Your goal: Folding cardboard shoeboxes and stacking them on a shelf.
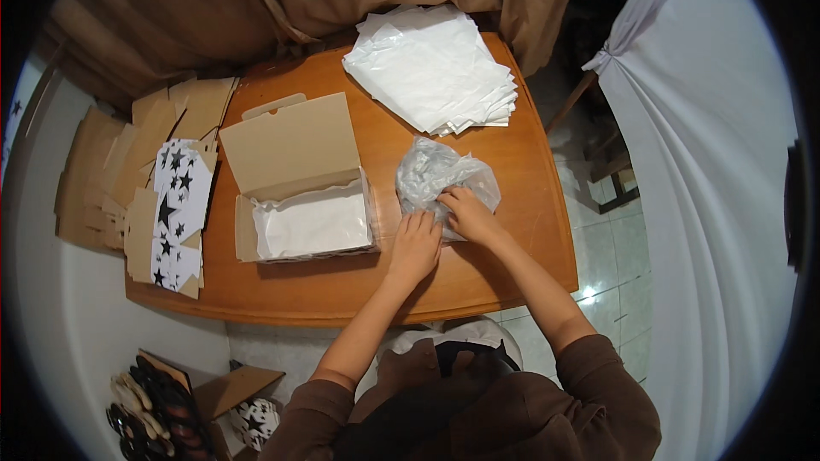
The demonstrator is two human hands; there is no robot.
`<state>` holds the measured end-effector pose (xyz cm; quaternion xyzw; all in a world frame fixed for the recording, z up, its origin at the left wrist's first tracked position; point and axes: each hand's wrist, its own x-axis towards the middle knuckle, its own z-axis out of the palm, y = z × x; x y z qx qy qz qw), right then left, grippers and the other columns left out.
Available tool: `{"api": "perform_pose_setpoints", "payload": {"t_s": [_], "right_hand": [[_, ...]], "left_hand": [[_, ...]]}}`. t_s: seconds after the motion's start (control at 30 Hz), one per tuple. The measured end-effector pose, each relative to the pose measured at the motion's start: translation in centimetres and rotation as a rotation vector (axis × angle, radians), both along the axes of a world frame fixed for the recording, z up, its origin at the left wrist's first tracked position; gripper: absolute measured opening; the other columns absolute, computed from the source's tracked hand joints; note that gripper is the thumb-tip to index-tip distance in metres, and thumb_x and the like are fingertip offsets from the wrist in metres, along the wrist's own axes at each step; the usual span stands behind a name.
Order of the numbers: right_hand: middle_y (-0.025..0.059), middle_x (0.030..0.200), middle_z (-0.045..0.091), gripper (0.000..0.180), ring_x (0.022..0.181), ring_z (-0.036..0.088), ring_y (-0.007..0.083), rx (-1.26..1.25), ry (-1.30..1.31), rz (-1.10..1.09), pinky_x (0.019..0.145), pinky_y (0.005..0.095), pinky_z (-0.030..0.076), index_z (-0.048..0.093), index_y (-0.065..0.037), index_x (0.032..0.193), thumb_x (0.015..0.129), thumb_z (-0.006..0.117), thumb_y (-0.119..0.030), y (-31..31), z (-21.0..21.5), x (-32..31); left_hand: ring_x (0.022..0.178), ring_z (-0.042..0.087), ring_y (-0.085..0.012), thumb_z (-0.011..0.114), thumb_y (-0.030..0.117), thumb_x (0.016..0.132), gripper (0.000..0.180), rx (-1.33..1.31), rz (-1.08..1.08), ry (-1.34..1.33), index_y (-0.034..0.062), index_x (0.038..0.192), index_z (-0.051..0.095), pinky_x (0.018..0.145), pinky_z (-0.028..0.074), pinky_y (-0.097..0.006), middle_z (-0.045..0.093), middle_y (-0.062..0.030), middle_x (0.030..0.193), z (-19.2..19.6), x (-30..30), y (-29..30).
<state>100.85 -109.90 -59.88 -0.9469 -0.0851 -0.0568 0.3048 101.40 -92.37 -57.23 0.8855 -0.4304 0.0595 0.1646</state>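
A crumpled, see-through plastic bag lies on the table right of the opened box, with something greyish inside that I cannot make out. My left hand grips the bag's near left edge, fingers close together. With curled fingers, my right hand takes hold of the bag's near right side. A cardboard box stands to the left of my hands, its lid tipped back. White paper lines the inside of that box.
A stack of white paper sheets sits at the far right of the table. Flattened cardboard boxes, one white with black stars, pile up on the left. Shoes and another box are on the floor.
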Motion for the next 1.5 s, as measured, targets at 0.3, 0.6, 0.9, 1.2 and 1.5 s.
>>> {"api": "perform_pose_setpoints", "payload": {"t_s": [0.3,0.6,0.9,1.2,1.5], "right_hand": [[0.0151,0.099,0.059,0.036,0.096,0.056,0.0317,-0.328,0.001,0.098,0.080,0.0393,0.047,0.059,-0.008,0.103,0.067,0.062,-0.003,-0.9,0.7,1.8],[0.0089,0.084,0.060,0.020,0.080,0.058,0.0283,-0.255,-0.206,0.073,0.072,0.0394,0.043,0.060,-0.009,0.092,0.072,0.060,-0.010,-2.1,-0.6,0.7],[0.0082,0.078,0.061,0.017,0.069,0.057,0.0160,0.520,0.249,0.099,0.064,0.0280,0.046,0.062,-0.001,0.087,0.075,0.061,-0.013,-1.8,4.0,-1.0],[0.0022,0.078,0.060,0.015,0.070,0.052,0.0097,0.560,0.276,0.211,0.066,0.0253,0.044,0.063,-0.002,0.090,0.080,0.063,-0.014,5.3,8.1,0.9],[0.0033,0.073,0.059,0.022,0.065,0.050,0.0093,0.674,0.250,0.140,0.061,0.0245,0.042,0.061,-0.001,0.096,0.081,0.065,-0.016,18.2,8.2,8.3]], "left_hand": [[0.119,0.041,-0.0316,0.063,0.019,0.076,0.034,0.046,0.119,0.005,0.0039,0.106,0.060,0.103,0.030,-0.045,0.051,-0.0146,0.120,-1.2,-1.9,-0.7],[0.118,0.042,-0.0317,0.062,0.018,0.077,0.033,0.011,0.164,0.060,0.0049,0.108,0.060,0.103,0.029,-0.046,0.052,-0.0139,0.118,-0.6,-2.6,-0.7],[0.096,0.055,-0.0301,0.062,0.017,0.082,0.028,-0.467,0.310,0.281,0.0019,0.105,0.059,0.082,0.044,-0.037,0.056,-0.0152,0.106,2.0,-2.1,0.7],[0.072,0.058,-0.0298,0.061,0.017,0.082,0.016,-0.555,0.197,0.471,0.0022,0.085,0.057,0.064,0.046,-0.036,0.058,-0.0117,0.081,4.1,0.8,7.1],[0.079,0.060,-0.0279,0.056,0.010,0.085,0.013,-0.665,0.461,0.238,0.0012,0.094,0.060,0.071,0.047,-0.034,0.061,-0.0129,0.089,6.3,6.3,20.1]]}}
